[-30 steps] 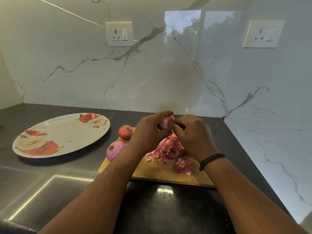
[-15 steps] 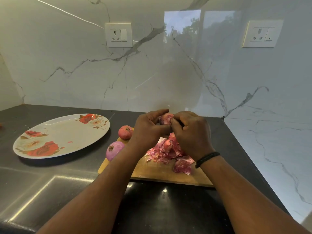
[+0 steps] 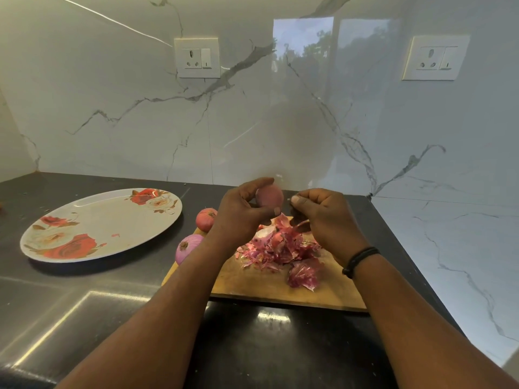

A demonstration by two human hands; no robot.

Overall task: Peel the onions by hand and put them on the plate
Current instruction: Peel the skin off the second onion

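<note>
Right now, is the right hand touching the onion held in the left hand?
Apart. The head view shows dark counter between the right hand fingertips and the onion, which the left hand alone grips.

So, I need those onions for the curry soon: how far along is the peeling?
Partly done. A pile of skins lies on the cutting board, and a peeled-looking onion sits at its left edge. The left hand holds an onion that looks nearly bare. One onion still wears its skin. No onion is on the plate yet.
</note>
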